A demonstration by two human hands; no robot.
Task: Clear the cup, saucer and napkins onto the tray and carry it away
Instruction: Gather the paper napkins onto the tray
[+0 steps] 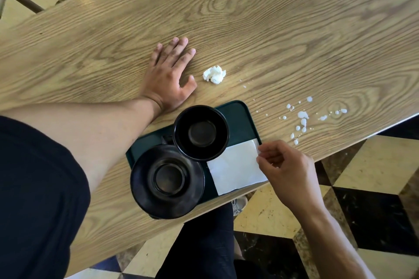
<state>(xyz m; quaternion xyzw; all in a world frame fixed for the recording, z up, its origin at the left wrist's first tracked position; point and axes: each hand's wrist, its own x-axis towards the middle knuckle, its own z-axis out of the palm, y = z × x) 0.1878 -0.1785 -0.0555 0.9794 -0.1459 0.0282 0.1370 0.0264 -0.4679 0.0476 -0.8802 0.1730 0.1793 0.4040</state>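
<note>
On the tray (243, 118), right hand (288, 165) pinched the flat napkin (235, 169) beside the cup (201, 132); left hand (169, 72) lay spread; best release it fully inside the rim.

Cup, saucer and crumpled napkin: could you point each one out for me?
cup (201, 132): head view, on its dark inner bottom.
saucer (145, 197): head view, on its broad black rim.
crumpled napkin (214, 74): head view, on the middle of the white wad.
</note>
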